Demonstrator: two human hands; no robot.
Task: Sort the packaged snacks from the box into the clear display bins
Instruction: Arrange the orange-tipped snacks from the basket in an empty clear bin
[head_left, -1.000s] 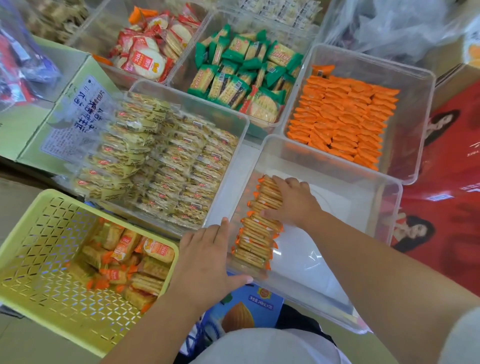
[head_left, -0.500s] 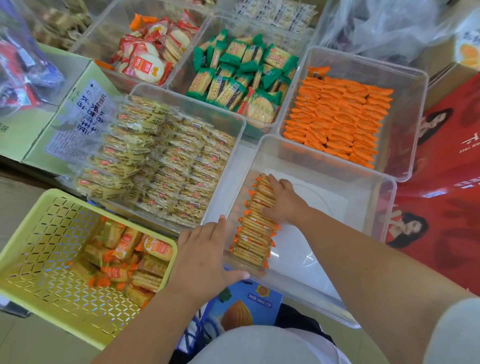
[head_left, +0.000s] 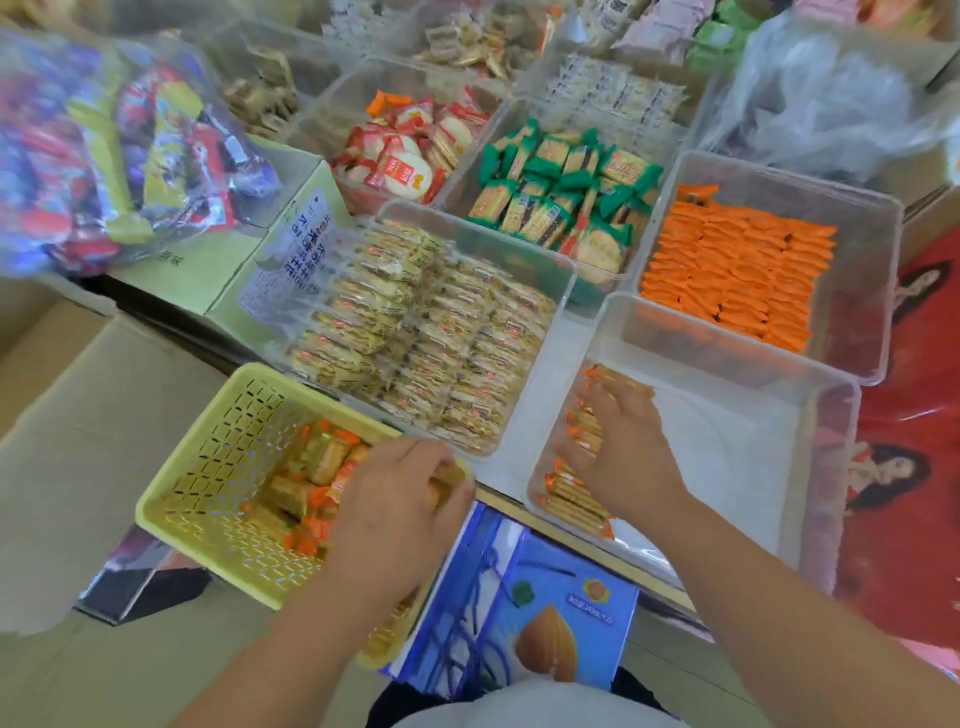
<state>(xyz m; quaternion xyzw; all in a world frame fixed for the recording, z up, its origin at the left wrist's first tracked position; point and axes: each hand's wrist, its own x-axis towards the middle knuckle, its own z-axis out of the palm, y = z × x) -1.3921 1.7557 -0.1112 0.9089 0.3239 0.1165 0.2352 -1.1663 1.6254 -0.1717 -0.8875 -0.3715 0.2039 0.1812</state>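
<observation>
You're early in filling this bin. One row of orange-ended cracker packets (head_left: 574, 501) stands on edge along the left wall of the near clear bin (head_left: 737, 467), and the rest of its floor is bare. A loose heap of the same packets (head_left: 306, 483) lies in the yellow basket (head_left: 208, 467), so I judge most of the batch is left to move.

Your right hand (head_left: 621, 449) lies flat on the row, fingers straight and spread, pressing it. Your left hand (head_left: 400, 501) is at the basket's near corner with fingers curled, and blur hides whether they hold a packet.

The packets are slim, glossy film-wrapped bricks, probably slippery. The bin is rigid, smooth, see-through plastic, and the basket is a stiff perforated lattice.
</observation>
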